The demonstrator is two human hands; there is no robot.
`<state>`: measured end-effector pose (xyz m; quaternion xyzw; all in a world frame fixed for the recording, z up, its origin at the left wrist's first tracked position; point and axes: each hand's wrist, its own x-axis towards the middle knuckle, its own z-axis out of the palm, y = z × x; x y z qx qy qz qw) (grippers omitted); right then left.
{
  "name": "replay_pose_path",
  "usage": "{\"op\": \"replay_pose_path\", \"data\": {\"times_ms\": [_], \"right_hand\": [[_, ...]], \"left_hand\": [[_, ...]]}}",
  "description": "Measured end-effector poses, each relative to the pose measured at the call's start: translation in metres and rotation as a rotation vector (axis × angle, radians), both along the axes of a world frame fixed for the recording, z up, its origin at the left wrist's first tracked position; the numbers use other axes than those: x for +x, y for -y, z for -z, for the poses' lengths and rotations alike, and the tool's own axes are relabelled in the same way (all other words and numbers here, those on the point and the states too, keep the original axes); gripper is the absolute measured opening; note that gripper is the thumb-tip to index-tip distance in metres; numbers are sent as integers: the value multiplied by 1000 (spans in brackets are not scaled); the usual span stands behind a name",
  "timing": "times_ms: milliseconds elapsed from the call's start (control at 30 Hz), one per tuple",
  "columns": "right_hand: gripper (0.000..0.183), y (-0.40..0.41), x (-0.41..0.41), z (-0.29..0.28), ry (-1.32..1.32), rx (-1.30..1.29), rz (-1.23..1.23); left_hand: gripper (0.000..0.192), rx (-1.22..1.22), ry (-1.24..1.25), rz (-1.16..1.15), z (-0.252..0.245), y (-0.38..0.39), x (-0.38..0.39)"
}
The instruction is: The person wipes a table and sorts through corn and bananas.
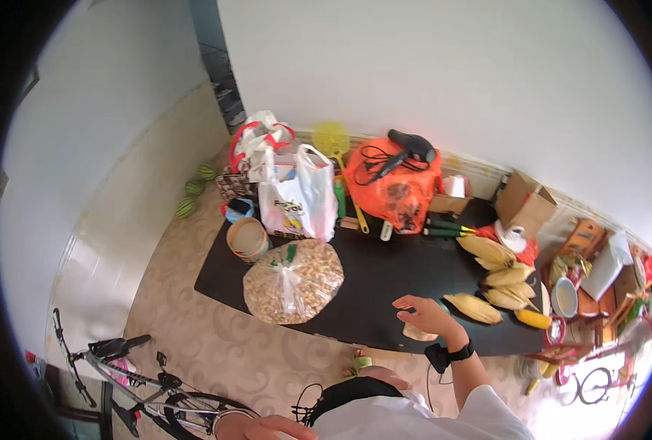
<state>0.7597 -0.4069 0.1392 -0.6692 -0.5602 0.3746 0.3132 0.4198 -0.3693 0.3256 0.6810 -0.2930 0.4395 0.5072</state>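
Note:
My right hand (426, 314), with a black band and device at the wrist, hovers at the near edge of the dark table (370, 275). Its thumb and fingers are apart and nothing shows between them. Just under the palm lies a small pale item (418, 333), partly hidden by the hand. Right of it are an ear of corn in a dry husk (474, 309), a bare yellow cob (533, 319) and a pile of husked-over ears (504, 275). My left hand (273, 428) is low by my body, cut off by the bottom rim, so its grip is unclear.
A clear bag of tan pieces (295, 283) sits front left beside a round tub (247, 240). Behind stand a white plastic bag (298, 203), a yellow fly swatter (331, 138), and an orange bag (394, 192) topped by a hair dryer (414, 146). A bicycle (155, 393) occupies the left floor.

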Motion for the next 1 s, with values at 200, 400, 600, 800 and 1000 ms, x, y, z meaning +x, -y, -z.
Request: {"op": "replay_pose_path", "data": {"times_ms": [200, 400, 600, 800, 1000], "right_hand": [[31, -70, -6, -17, 11, 47, -120], [31, -98, -16, 0, -11, -36, -143], [32, -107, -46, -1, 21, -78, 72], [32, -99, -83, 4, 20, -102, 253], [35, -75, -114, 12, 1, -140, 401]], "left_hand": [[19, -52, 55, -160, 1, -26, 8], [11, -95, 52, -162, 6, -74, -2], [12, -275, 117, -133, 11, -129, -18], [14, -173, 132, 25, 12, -196, -32], [12, -111, 102, 344, 22, -241, -33]]}}
